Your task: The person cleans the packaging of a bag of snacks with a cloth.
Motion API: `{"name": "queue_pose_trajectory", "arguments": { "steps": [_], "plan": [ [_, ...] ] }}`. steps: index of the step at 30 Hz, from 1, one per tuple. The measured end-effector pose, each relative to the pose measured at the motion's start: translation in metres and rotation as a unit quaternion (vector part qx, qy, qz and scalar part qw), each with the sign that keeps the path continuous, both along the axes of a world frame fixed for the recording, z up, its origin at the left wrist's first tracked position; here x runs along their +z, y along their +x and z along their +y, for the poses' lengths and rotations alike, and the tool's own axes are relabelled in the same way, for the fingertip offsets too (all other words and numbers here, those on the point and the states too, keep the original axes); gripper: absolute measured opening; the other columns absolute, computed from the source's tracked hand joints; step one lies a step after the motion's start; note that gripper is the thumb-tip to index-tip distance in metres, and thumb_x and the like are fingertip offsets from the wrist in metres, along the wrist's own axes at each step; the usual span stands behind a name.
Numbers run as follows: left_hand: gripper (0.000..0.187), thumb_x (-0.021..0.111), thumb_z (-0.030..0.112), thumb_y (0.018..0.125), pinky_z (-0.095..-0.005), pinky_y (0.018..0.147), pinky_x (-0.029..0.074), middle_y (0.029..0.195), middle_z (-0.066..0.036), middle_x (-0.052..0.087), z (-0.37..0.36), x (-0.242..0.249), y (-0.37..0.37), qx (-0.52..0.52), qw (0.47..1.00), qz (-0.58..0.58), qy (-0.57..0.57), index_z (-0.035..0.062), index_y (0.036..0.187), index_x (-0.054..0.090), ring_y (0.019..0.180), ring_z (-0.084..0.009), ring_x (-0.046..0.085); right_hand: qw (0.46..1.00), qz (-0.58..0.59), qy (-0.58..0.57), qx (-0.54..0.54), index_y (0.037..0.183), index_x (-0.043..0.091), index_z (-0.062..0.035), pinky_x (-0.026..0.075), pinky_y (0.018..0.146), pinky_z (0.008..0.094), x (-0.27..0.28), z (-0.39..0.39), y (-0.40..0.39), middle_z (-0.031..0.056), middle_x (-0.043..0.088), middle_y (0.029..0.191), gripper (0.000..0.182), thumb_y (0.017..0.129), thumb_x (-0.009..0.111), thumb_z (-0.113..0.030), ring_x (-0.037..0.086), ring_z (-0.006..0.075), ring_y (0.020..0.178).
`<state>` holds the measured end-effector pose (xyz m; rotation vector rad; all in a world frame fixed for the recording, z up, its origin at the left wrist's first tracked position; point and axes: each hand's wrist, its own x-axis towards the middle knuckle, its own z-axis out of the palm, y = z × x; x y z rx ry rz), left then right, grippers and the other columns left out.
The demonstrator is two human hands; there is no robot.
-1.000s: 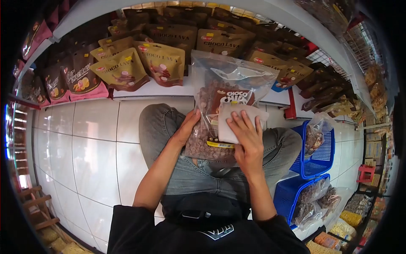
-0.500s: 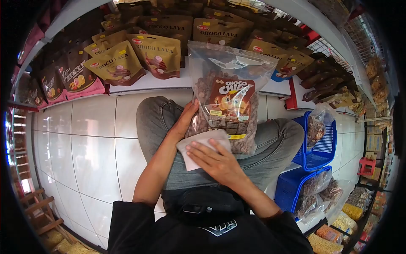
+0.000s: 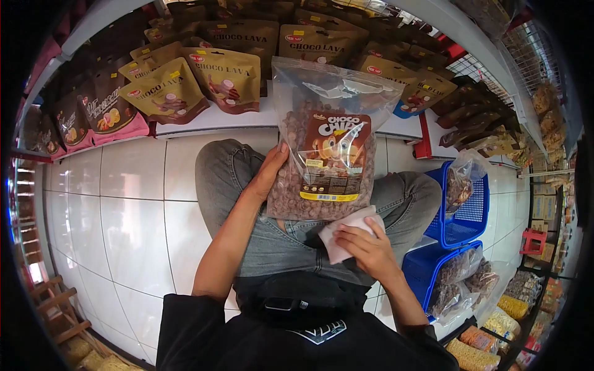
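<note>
A large clear plastic bag of brown cereal balls (image 3: 334, 154), with a brown "Choco Chips" label, stands tilted over my crossed legs. My left hand (image 3: 270, 173) grips its left side, the fingers partly hidden behind the bag. At the bag's lower right corner, my right hand (image 3: 370, 250) presses a folded whitish cloth (image 3: 332, 238) between fingers and thumb. The cloth meets the bottom edge of the bag there. The bag's label faces up toward me, and its upper part is loose clear film.
Brown-gold "Choco Lava" pouches (image 3: 226, 80) line the low shelf (image 3: 204, 128) ahead. Pink-and-black pouches (image 3: 108, 111) stand at left. Two blue baskets (image 3: 442, 204) with bagged snacks sit at my right on white tiles (image 3: 133, 216). A wooden rack (image 3: 59, 309) is at lower left.
My right hand and the cloth have slid right, from the bag's lower left to its lower right corner. The left hand keeps its hold on the bag's side.
</note>
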<state>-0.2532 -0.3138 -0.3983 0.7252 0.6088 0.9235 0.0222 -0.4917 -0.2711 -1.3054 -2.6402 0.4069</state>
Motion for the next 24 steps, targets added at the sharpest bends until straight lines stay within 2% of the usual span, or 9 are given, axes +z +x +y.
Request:
{"name": "queue_pose_trajectory", "arguments": {
  "steps": [1, 2, 5, 6, 8, 9, 13, 16, 24],
  "plan": [
    [0.070, 0.052, 0.055, 0.111, -0.0325, 0.116, 0.042, 0.149, -0.009, 0.061, 0.000, 0.000, 0.001, 0.007, 1.000, 0.001, 0.002, 0.0005, 0.156, 0.048, 0.134, -0.0170, 0.057, 0.997, 0.071, 0.004, -0.038, 0.122, 0.074, -0.0059, 0.039, 0.121, 0.0515, -0.007, -0.004, 0.008, 0.0079, 0.076, 0.127, 0.038, 0.087, 0.063, 0.003, 0.071, 0.0211, 0.122],
    [0.070, 0.052, 0.055, 0.111, -0.0325, 0.116, 0.041, 0.149, -0.008, 0.061, 0.000, 0.001, 0.001, 0.003, 1.000, -0.001, -0.001, 0.0006, 0.156, 0.048, 0.134, -0.0171, 0.057, 0.979, 0.175, 0.053, -0.086, 0.122, 0.074, -0.0042, 0.041, 0.119, 0.0504, -0.011, -0.003, 0.011, 0.0094, 0.076, 0.128, 0.037, 0.088, 0.061, 0.003, 0.072, 0.0222, 0.121],
    [0.069, 0.051, 0.054, 0.112, -0.0324, 0.116, 0.041, 0.149, -0.008, 0.060, -0.001, 0.001, 0.000, -0.010, 1.000, -0.012, -0.015, 0.0008, 0.156, 0.049, 0.135, -0.0175, 0.056, 0.849, 0.428, 0.177, -0.253, 0.125, 0.072, 0.0017, 0.049, 0.112, 0.0454, -0.014, 0.019, 0.012, 0.0137, 0.073, 0.133, 0.037, 0.092, 0.055, 0.006, 0.071, 0.0252, 0.117],
    [0.069, 0.051, 0.054, 0.112, -0.0325, 0.115, 0.042, 0.149, -0.008, 0.060, -0.002, 0.000, 0.000, -0.008, 1.000, -0.016, -0.023, 0.0008, 0.155, 0.049, 0.134, -0.0175, 0.057, 0.790, 0.482, 0.204, -0.319, 0.128, 0.070, 0.0043, 0.051, 0.109, 0.0427, -0.016, 0.033, 0.009, 0.0150, 0.072, 0.135, 0.038, 0.094, 0.053, 0.007, 0.071, 0.0260, 0.116],
    [0.068, 0.051, 0.054, 0.112, -0.0326, 0.115, 0.042, 0.149, -0.008, 0.061, -0.002, -0.003, 0.000, -0.008, 0.999, -0.023, -0.027, 0.0009, 0.155, 0.049, 0.134, -0.0176, 0.057, 0.780, 0.438, 0.108, -0.435, 0.139, 0.065, 0.0058, 0.051, 0.108, 0.0367, 0.005, 0.063, 0.007, 0.0145, 0.070, 0.141, 0.048, 0.094, 0.048, 0.010, 0.070, 0.0244, 0.118],
    [0.068, 0.051, 0.054, 0.112, -0.0326, 0.115, 0.042, 0.148, -0.008, 0.061, -0.003, -0.006, 0.000, -0.007, 0.999, -0.027, -0.026, 0.0009, 0.155, 0.050, 0.134, -0.0176, 0.057, 0.799, 0.446, 0.115, -0.387, 0.146, 0.061, 0.0045, 0.047, 0.113, 0.0352, 0.000, 0.080, 0.007, 0.0174, 0.067, 0.147, 0.053, 0.095, 0.048, 0.012, 0.067, 0.0270, 0.130],
    [0.067, 0.052, 0.052, 0.112, -0.0327, 0.115, 0.043, 0.147, -0.008, 0.062, -0.003, -0.001, 0.001, 0.007, 0.999, -0.028, -0.025, -0.0001, 0.154, 0.051, 0.133, -0.0173, 0.058, 0.875, 0.401, 0.036, -0.269, 0.148, 0.060, 0.0026, 0.037, 0.123, 0.0378, -0.013, 0.107, -0.004, 0.0207, 0.061, 0.155, 0.053, 0.097, 0.051, 0.014, 0.051, 0.0329, 0.150],
    [0.067, 0.052, 0.052, 0.112, -0.0325, 0.114, 0.044, 0.146, -0.008, 0.063, -0.002, -0.003, -0.001, 0.008, 1.000, -0.020, -0.012, -0.0004, 0.152, 0.052, 0.131, -0.0172, 0.059, 0.910, 0.334, 0.047, -0.242, 0.146, 0.062, 0.0018, 0.032, 0.128, 0.0458, -0.009, 0.092, -0.014, 0.0224, 0.057, 0.157, 0.061, 0.089, 0.048, 0.018, 0.045, 0.0362, 0.154],
    [0.067, 0.053, 0.054, 0.111, -0.0319, 0.112, 0.045, 0.143, -0.009, 0.064, -0.003, 0.002, 0.001, 0.007, 0.999, -0.016, -0.036, -0.0001, 0.151, 0.053, 0.130, -0.0173, 0.060, 0.920, 0.296, 0.009, -0.256, 0.134, 0.071, 0.0000, 0.032, 0.128, 0.0536, -0.022, 0.017, -0.013, 0.0217, 0.064, 0.150, 0.059, 0.083, 0.049, 0.019, 0.047, 0.0396, 0.153]
  ]
}}
